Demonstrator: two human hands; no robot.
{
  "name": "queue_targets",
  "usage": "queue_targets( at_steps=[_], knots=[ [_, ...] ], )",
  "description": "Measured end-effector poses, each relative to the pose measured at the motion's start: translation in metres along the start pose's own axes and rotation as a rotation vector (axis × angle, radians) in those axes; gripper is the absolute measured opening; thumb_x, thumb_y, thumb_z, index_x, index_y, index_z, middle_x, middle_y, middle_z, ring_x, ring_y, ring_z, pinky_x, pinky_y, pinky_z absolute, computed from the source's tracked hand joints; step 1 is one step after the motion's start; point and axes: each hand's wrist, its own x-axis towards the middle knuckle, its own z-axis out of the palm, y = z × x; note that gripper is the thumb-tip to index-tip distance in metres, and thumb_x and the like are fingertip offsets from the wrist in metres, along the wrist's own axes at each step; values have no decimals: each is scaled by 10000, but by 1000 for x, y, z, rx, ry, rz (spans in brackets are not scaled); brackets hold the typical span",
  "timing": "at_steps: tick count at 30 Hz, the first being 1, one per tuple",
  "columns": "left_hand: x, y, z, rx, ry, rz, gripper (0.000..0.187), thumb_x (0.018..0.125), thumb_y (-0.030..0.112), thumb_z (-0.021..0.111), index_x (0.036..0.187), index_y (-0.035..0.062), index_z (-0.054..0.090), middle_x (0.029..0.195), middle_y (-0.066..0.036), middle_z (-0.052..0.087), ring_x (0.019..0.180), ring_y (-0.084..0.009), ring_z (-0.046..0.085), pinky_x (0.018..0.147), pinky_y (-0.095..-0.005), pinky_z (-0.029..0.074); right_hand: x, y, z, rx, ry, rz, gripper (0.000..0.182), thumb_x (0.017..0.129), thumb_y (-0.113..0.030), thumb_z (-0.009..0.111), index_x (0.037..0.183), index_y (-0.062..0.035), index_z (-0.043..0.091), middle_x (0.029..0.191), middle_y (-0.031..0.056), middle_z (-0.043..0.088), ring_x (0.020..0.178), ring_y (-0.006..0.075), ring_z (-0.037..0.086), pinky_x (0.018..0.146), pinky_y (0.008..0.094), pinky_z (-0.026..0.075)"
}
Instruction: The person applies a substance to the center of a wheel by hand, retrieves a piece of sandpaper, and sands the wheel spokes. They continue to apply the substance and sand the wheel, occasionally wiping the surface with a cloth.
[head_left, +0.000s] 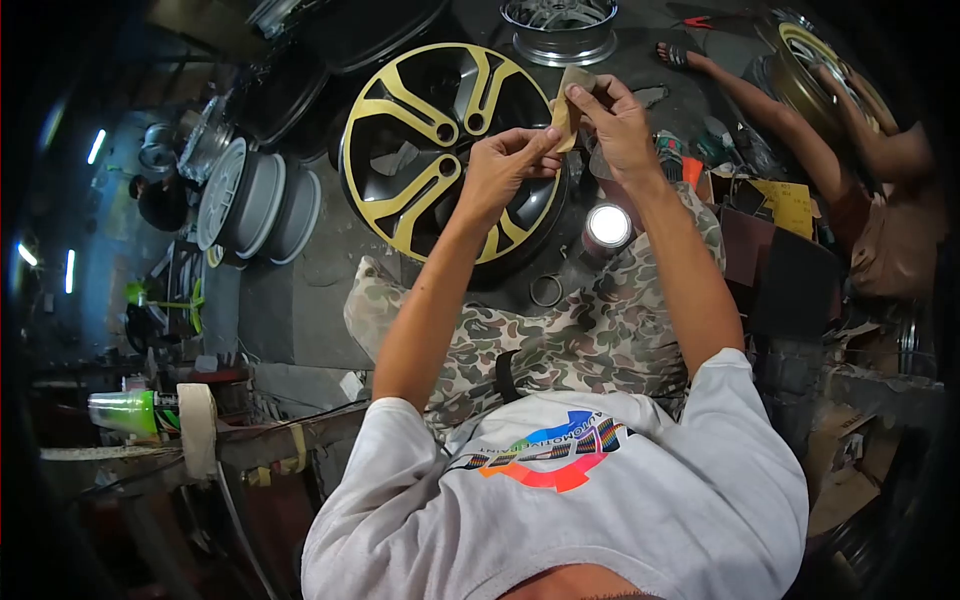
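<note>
Between my hands, above the right edge of a wheel rim, is a folded piece of tan sandpaper [570, 108]. My left hand [508, 168] pinches its lower end between thumb and fingers. Higher up, my right hand [618, 122] grips the other end, thumb pressed on its face. The black and gold alloy wheel rim [402, 210] lies face up in front of my knees, with gold-coloured spokes and dark gaps. An open can [607, 228] with a bright white top stands by my right thigh, and a metal ring [545, 290] is on the floor near it.
Grey rims [245, 200] stand at the left, and a chrome rim [560, 35] lies beyond the gold one. At the right, another person's arm [790, 135] and foot [680, 57] are near a gold rim [815, 75]. Cardboard boxes [790, 205] and tools lie closer.
</note>
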Motion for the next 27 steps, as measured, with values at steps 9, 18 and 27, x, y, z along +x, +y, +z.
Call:
queue_targets(
  at_steps=[9,18,27],
  knots=[
    [-11,6,-14,-34,-1,-80,259,980,251,746,1028,0,705,834,-36,672,762,-140,665,752,-302,567,-4,-9,1,-85,-43,182,413,985,-354,731,1202,-10,662,1069,75,708,924,151,715,802,276,596],
    [-22,30,-38,-481,-186,-400,271,1021,318,684,873,116,581,737,33,433,704,-106,442,666,-268,401,-7,-23,6,-348,-365,-249,551,953,-230,741,1457,-102,557,1250,73,669,1044,142,683,890,299,575],
    [9,37,-60,108,-85,-158,568,1081,507,500,1089,-29,687,882,-79,712,812,-171,707,782,-292,573,-17,-16,4,-503,-202,82,228,945,-233,785,1039,-26,771,894,0,742,841,47,641,759,223,512]
  ],
)
